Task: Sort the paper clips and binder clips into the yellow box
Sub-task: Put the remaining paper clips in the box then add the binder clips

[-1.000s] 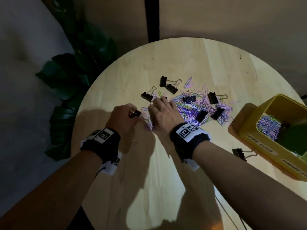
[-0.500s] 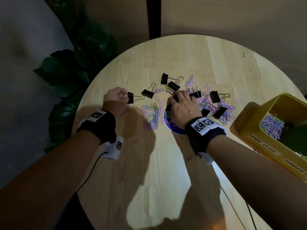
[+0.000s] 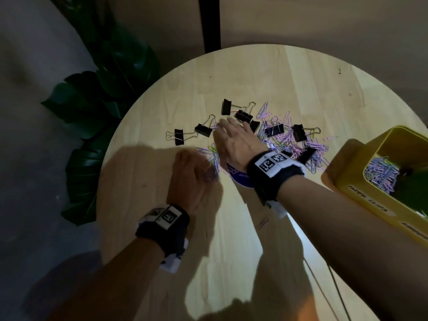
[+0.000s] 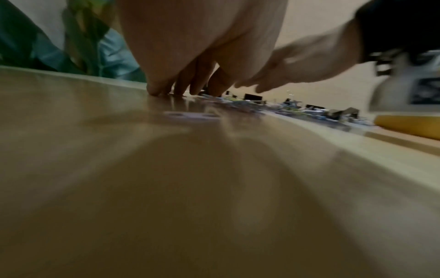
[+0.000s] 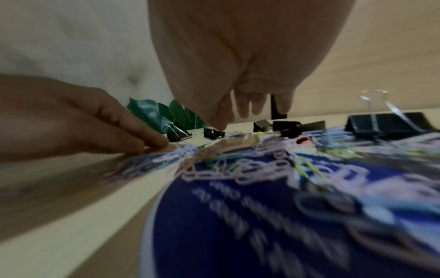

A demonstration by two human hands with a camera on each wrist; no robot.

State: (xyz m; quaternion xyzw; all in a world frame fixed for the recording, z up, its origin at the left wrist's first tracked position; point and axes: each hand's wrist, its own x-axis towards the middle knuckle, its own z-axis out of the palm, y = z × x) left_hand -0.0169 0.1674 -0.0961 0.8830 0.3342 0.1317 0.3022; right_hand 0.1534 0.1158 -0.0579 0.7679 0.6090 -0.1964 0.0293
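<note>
Pink, purple and green paper clips lie piled mid-table among several black binder clips. More binder clips lie to the left, one alone and another beside it. The yellow box at the right holds paper clips. My left hand holds nothing, and its fingertips touch the table at the near left edge of the clips. Over the pile hovers my right hand, fingers spread straight, holding nothing.
A blue round disc lies under the clips and my right wrist. Dark plant leaves stand past the table's left edge. A thin cable runs over the near right of the round wooden table.
My left hand let go of the binder clip, which now lies at the far left, and drew back to the paper clips. My right hand opened and shifted left over the pile.
</note>
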